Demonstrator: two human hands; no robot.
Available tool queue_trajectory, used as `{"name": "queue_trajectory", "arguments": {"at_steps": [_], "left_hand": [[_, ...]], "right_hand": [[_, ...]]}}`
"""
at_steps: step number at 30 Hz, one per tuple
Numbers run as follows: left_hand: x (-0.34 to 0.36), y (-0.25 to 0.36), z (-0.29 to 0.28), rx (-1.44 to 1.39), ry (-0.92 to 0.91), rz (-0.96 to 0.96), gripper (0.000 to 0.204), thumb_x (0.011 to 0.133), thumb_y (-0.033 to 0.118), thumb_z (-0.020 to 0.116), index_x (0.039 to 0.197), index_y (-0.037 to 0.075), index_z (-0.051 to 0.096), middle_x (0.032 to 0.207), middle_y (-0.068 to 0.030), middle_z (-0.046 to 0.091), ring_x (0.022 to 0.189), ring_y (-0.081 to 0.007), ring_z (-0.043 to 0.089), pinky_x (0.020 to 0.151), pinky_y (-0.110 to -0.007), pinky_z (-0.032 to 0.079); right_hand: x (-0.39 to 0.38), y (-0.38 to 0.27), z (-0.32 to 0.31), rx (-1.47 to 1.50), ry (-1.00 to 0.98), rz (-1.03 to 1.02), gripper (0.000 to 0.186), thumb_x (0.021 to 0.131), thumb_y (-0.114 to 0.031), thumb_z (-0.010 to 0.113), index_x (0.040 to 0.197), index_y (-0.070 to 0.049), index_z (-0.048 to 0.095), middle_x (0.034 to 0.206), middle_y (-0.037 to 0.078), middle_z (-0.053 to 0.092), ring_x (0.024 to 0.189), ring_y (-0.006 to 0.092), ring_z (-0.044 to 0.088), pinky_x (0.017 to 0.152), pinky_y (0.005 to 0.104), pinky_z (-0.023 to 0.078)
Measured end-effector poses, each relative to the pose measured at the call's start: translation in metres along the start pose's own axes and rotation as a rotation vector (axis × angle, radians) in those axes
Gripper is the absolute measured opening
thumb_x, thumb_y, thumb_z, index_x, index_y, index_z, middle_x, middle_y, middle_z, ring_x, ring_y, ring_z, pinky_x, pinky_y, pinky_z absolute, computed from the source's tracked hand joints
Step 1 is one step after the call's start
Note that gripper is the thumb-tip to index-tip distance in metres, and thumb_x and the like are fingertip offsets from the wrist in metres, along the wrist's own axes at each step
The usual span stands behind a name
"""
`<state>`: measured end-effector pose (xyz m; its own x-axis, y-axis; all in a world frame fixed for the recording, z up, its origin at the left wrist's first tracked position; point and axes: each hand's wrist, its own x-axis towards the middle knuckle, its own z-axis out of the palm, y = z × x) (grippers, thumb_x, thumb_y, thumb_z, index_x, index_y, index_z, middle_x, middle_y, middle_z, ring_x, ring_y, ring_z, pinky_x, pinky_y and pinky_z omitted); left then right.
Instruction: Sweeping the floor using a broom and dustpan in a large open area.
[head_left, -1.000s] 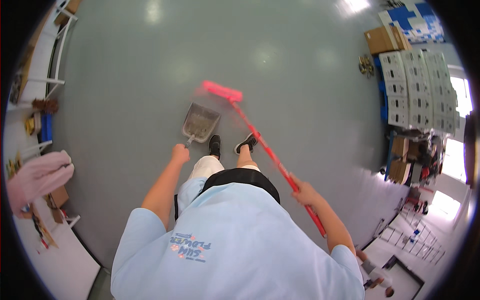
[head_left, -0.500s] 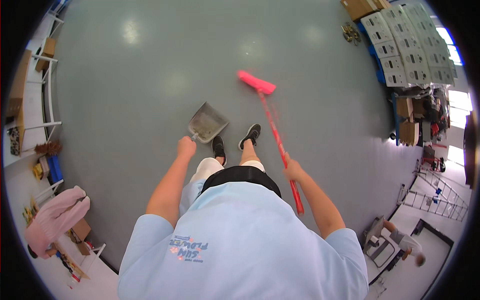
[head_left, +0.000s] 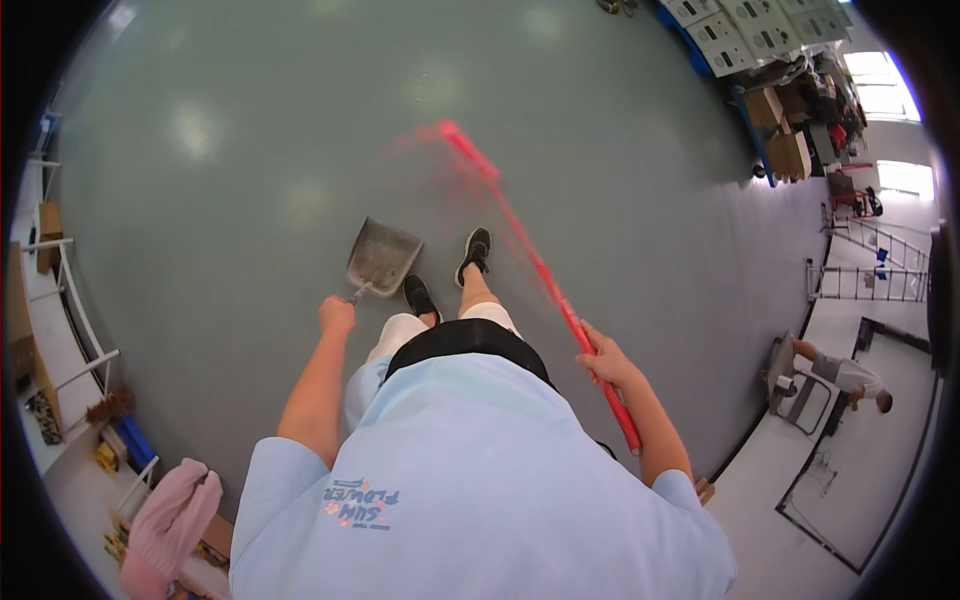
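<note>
My left hand (head_left: 337, 315) is closed round the short handle of a grey dustpan (head_left: 384, 258), whose pan lies near the floor just beyond my left shoe. A long red broom (head_left: 536, 262) slants from the middle of the floor down to my right side. Around its upper shaft my right hand (head_left: 606, 358) is wrapped, with the shaft end sticking out past my forearm. The pinkish-red broom head (head_left: 468, 152) is smeared by motion, so whether it touches the floor I cannot tell. It is apart from the dustpan, ahead and to the right.
The grey floor (head_left: 300, 120) spreads around my shoes (head_left: 474, 252). White-framed tables (head_left: 75, 290) line the left side, near a person in pink (head_left: 172, 520). Stacked boxes (head_left: 760, 30), a loaded cart (head_left: 775, 135), a ladder (head_left: 868, 280) and another person (head_left: 850, 375) are at right.
The broom head has swung leftward and the broom leans more steeply to the left. The surroundings have shifted in view as I turn. The dustpan stays in my left hand.
</note>
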<state>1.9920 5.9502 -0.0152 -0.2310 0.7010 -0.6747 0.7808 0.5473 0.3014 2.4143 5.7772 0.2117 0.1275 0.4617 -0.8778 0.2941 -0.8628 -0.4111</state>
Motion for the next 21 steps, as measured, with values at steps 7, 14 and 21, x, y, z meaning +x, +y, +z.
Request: {"name": "queue_trajectory", "arguments": {"at_steps": [7,14,21], "left_hand": [[-0.013,0.017,-0.010,0.029,-0.143,0.175,0.021,0.066,0.008,0.046,0.078,-0.002,0.060,0.065,-0.0175,0.059,0.061,-0.0303,0.059,0.064,-0.036,0.046],[0.015,0.050,0.002,0.073,-0.061,0.403,0.017,0.066,0.007,0.049,0.074,-0.004,0.059,0.073,-0.0252,0.056,0.071,-0.0371,0.055,0.065,-0.042,0.044],[0.038,0.074,0.007,0.253,0.025,0.342,0.013,0.065,0.008,0.055,0.069,-0.004,0.058,0.071,-0.0234,0.056,0.070,-0.0378,0.055,0.062,-0.044,0.043]], "right_hand": [[0.096,0.063,-0.030,0.237,0.277,0.120,0.068,0.066,0.002,0.048,0.128,-0.003,0.020,0.058,0.007,0.048,0.041,0.0143,0.045,0.036,0.0277,0.038],[0.062,0.029,0.020,-0.030,0.104,0.100,0.066,0.067,-0.001,0.047,0.126,-0.001,0.018,0.058,0.009,0.048,0.043,0.0168,0.048,0.038,0.0287,0.041],[0.013,-0.026,0.027,0.035,-0.300,0.078,0.065,0.069,-0.003,0.047,0.128,-0.008,0.020,0.059,0.004,0.046,0.044,0.0115,0.046,0.039,0.0244,0.040]]}}
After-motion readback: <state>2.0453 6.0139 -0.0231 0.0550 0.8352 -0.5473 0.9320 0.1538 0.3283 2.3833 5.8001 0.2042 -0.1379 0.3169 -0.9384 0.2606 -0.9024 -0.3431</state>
